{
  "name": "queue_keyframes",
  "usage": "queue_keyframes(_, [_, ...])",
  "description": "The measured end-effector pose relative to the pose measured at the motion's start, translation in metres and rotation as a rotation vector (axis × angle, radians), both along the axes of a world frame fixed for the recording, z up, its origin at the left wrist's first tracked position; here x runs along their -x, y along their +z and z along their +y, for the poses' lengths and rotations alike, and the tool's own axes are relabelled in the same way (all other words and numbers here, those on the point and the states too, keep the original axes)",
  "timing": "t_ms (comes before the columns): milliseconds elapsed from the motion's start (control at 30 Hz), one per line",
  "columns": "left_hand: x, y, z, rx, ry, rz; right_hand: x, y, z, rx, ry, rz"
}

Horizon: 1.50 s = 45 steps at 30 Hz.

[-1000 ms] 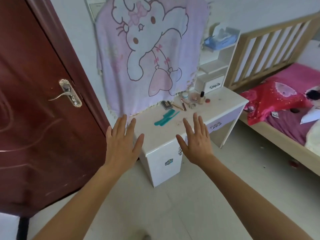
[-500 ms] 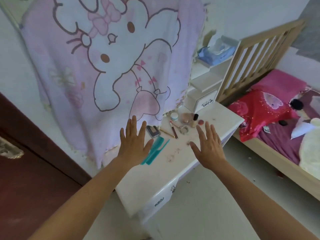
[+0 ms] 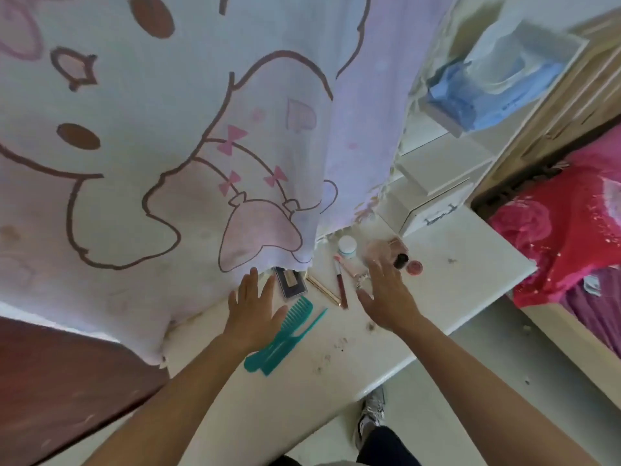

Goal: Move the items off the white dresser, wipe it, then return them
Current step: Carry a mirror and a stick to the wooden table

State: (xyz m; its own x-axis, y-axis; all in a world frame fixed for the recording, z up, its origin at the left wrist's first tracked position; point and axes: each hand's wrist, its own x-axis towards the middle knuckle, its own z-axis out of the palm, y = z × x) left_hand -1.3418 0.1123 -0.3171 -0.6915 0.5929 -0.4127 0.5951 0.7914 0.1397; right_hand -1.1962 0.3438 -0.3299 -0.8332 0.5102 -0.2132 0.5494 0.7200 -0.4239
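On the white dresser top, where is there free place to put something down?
The right end of the dresser is nearly bare, beyond the small red pot, in front of the drawer unit. The front strip, from the teal combs to the near edge, holds only specks. Crowded: the back, from the palette to the pot.

I can read no words, numbers or brand marks here. The pink blanket (image 3: 201, 136) hanging at the back of the white dresser (image 3: 463, 284) bears only a cartoon drawing. The white jar (image 3: 347, 246) on the dresser is too blurred to show any label.
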Motion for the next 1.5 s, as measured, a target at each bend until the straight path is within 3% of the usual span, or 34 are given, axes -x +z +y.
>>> queue_keyframes(167, [0.007, -0.024, 0.027, 0.079, 0.184, -0.090, 0.048, -0.018, 0.040, 0.109, 0.245, -0.173])
queue_keyframes(400, [-0.005, -0.068, 0.070, 0.128, 0.204, -0.141, 0.068, -0.052, 0.045, 0.131, 0.457, -0.238])
queue_keyframes(533, [0.003, -0.092, 0.080, 0.060, 0.184, -0.084, 0.071, -0.068, 0.031, 0.082, 0.423, -0.244])
queue_keyframes(800, [0.002, -0.106, 0.054, 0.124, 0.200, -0.197, 0.074, -0.095, -0.004, 0.032, 0.341, -0.397])
queue_keyframes(933, [-0.009, -0.100, 0.023, 0.099, 0.208, -0.107, 0.075, -0.104, -0.027, 0.094, 0.251, -0.385])
queue_keyframes(1200, [0.000, -0.110, 0.023, 0.013, 0.376, -0.006, 0.076, -0.104, -0.040, 0.070, 0.153, -0.392])
queue_keyframes(1333, [0.012, -0.107, 0.029, -0.119, 0.560, -0.092, 0.078, -0.090, -0.038, 0.048, 0.139, -0.381])
queue_keyframes(1500, [0.016, -0.082, 0.005, -0.204, 0.553, 0.010, 0.087, -0.061, -0.035, 0.013, 0.160, -0.319])
